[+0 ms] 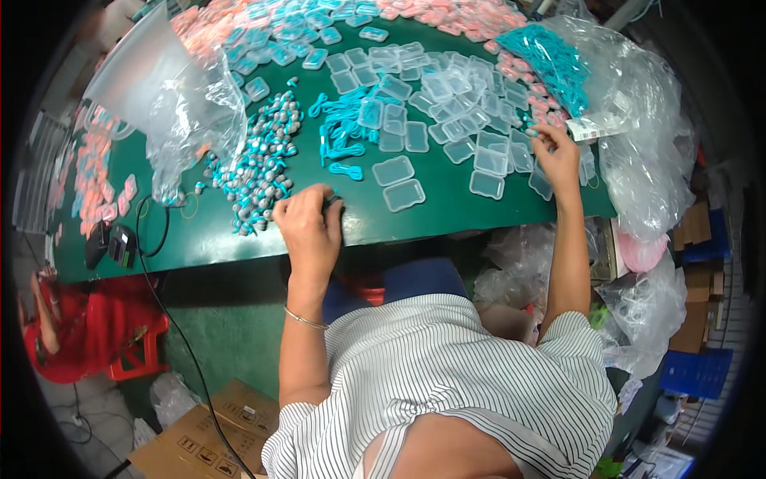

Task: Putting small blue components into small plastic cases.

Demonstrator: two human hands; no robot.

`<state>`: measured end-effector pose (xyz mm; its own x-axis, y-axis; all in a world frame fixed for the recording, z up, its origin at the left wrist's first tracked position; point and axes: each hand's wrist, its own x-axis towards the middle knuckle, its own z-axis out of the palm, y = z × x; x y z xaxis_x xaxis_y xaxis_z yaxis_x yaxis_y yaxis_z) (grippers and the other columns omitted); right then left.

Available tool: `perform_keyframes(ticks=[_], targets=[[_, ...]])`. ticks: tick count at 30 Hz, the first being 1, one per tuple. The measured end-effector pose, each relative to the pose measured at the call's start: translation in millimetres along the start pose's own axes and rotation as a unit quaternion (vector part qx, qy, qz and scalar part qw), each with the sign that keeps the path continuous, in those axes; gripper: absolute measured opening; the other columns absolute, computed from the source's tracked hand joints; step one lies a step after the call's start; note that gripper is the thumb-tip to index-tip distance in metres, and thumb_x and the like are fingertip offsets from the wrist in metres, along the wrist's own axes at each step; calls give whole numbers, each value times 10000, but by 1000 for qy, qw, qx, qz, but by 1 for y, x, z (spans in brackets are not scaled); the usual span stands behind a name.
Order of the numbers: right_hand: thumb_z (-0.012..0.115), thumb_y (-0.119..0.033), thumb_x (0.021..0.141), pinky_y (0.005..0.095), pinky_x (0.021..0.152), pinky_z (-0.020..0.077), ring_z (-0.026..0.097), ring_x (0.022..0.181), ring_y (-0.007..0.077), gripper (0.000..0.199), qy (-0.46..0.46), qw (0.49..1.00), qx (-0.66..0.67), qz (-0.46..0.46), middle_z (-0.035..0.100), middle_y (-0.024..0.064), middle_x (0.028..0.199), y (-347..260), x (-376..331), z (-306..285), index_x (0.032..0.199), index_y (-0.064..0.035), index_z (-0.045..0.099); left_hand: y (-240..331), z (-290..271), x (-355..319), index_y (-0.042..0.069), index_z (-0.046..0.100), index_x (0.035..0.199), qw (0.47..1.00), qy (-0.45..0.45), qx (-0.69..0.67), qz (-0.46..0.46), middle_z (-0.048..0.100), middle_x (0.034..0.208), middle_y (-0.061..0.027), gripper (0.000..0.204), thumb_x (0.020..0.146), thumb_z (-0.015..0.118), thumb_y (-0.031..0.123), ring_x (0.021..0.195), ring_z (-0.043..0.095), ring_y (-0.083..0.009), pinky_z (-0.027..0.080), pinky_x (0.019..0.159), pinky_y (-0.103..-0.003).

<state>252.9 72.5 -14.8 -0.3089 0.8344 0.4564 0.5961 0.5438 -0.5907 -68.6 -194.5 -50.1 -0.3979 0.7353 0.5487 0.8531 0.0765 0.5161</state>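
the green table [239,231] is crowded: a loose clear plastic bag [183,104] at far left could sag over the pile of grey-teal earplugs [259,164] and scatter them. clear cases [447,104] lie spread at right; the right hand [554,156] pinches one, and a tug may knock neighbours off. the left hand [309,223] is curled on a small dark piece near the edge; what it is, i cannot tell.

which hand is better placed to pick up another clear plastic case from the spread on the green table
Right. The right hand already rests among the clear plastic cases, fingertips on one at the spread's right edge. The left hand sits near the table's front edge beside the grey and teal earplugs.
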Motion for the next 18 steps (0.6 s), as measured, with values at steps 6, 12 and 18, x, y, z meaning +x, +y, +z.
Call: perform_keyframes(ticks=[6,12,18], targets=[[686,-19,768,343,779,493,641,824,241,204,-189,943,130,-243,693,77,926,-117,-38,64,968,-52,700,27,18,4,57,642,974,990,-4,-125,65,672,929,-89,244,759,758,57,880,625,-292,451,829,-391],[672,6,767,376,795,469,620,863,264,224,-265,890,53,-366,665,85,939,-123,-45,92,981,-56,686,39,42,8,64,661,915,989,-40,-125,72,671,911,-57,177,758,742,55,870,620,-272,440,810,-389],[680,-10,775,376,776,489,620,858,275,188,-299,897,117,-304,659,97,924,-123,-45,94,961,-42,684,30,44,1,56,670,947,984,-54,-155,73,654,961,-74,196,768,747,83,886,619,-276,444,797,-387]])
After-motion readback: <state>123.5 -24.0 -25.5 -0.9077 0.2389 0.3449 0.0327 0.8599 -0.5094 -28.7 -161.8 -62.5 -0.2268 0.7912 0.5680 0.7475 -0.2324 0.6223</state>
